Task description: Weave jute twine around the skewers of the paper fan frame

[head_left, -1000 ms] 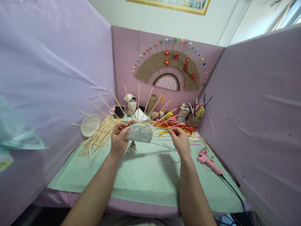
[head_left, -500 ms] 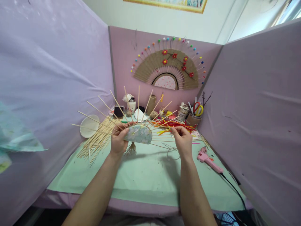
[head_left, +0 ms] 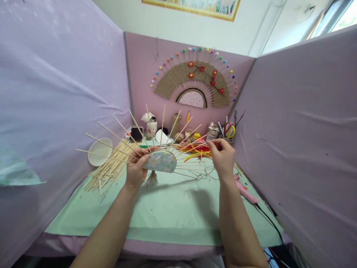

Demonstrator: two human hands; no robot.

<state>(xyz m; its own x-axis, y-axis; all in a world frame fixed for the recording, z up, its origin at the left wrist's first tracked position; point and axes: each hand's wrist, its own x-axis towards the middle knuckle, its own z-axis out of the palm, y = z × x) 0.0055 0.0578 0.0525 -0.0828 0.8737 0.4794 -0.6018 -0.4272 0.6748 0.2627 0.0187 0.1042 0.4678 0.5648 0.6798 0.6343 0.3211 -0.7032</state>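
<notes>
Being gripped by its left part, a half-round fan (head_left: 160,161) is held up above the green table (head_left: 178,219), in front of the person. It is pinched in the left hand (head_left: 136,169), with the thumb laid on the flowered front and the fingers tucked behind. On the right hand (head_left: 224,156), thumb and fingertip are brought together just beside the tips of the right-hand sticks; whether something thin is caught between them cannot be told.

As for progress, much of the frame seems to be done: the base has been covered with flowered cloth, thin sticks (head_left: 163,124) are spread from its curved edge all the way round, and a tassel (head_left: 152,178) is hung below. The outer lengths of the sticks are seen bare. No band is laid across them and no coloured balls are set on their tips, as on the larger fan (head_left: 192,77) pinned up behind, so the outer part can be judged unfinished.

Loose thread (head_left: 205,173) is seen looped near the lower right sticks; how it is fastened cannot be made out. Spare sticks (head_left: 113,167) are piled at the left, and a pink glue gun (head_left: 247,192) is laid at the right.
</notes>
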